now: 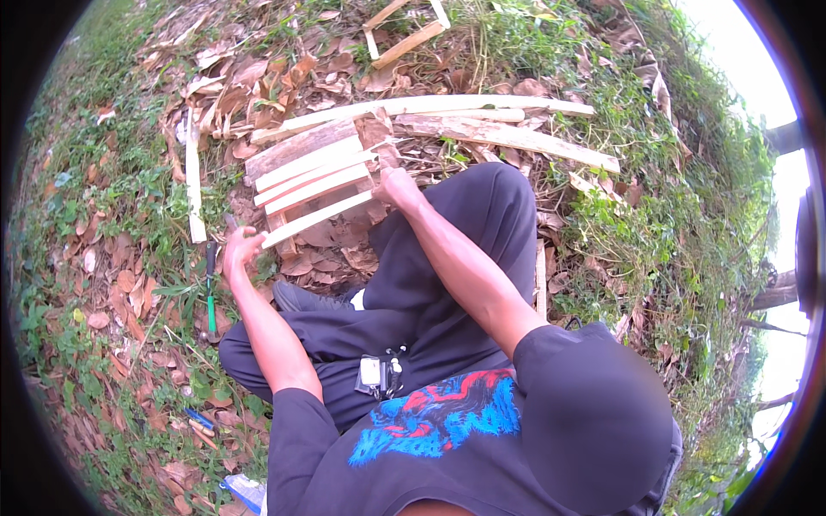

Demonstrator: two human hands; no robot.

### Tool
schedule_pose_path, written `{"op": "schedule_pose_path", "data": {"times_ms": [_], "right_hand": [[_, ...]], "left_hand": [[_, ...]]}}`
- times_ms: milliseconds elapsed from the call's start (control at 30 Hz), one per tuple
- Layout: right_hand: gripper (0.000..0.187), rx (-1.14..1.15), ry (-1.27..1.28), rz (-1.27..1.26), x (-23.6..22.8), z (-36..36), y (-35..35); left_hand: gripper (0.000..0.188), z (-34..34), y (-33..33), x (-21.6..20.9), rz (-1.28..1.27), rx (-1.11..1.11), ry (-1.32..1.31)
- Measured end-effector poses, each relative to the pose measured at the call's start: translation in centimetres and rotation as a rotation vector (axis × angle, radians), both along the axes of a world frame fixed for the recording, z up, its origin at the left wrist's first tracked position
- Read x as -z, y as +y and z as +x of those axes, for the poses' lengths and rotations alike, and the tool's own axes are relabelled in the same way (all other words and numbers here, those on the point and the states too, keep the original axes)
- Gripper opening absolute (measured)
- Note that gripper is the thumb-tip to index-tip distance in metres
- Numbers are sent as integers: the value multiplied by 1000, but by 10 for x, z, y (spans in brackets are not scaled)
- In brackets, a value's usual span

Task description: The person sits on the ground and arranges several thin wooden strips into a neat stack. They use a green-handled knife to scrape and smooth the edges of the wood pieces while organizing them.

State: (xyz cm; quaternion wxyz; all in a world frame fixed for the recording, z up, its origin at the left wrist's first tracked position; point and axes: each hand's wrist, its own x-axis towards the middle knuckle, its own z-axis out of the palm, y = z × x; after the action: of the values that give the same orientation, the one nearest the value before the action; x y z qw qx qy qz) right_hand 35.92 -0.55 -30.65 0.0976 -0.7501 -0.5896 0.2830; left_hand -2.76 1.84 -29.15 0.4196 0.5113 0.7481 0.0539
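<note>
A pale wooden slat (pixel 317 220) spans the gap between my two hands, tilted up toward the right. The fingers of my left hand (pixel 241 249) close on its left end, and my right hand (pixel 396 187) grips near its right end. Just beyond it, several similar slats (pixel 317 187) lie side by side across darker wooden pieces, forming a small frame on the leaves. How the slats are joined cannot be made out. Beside my left hand lies a tool with a black and green handle (pixel 211 292); its upper end is unclear.
Long wooden strips (pixel 508 138) and a rough board (pixel 301 151) lie beyond the frame. Another strip (pixel 192 181) lies at the left, and a small wooden frame (pixel 411 45) sits farther off. Small blue and orange tools (pixel 201 422) rest at lower left. Dry leaves and grass cover the ground.
</note>
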Motion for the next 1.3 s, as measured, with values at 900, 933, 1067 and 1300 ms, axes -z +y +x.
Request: {"op": "schedule_pose_path", "data": {"times_ms": [900,933,1067,1300], "right_hand": [[21,-361,-560,-81,-78,257,116],[19,-217,-653,-62,-54,279,105],[22,-155,-714,139,18,339,71],[33,85,-649,-27,28,345,58]], "left_hand": [[47,24,12,10,360,-302,-201],[47,24,12,11,379,-281,-206],[45,21,9,13,369,-291,-187],[43,21,5,18,328,-294,-194]]}}
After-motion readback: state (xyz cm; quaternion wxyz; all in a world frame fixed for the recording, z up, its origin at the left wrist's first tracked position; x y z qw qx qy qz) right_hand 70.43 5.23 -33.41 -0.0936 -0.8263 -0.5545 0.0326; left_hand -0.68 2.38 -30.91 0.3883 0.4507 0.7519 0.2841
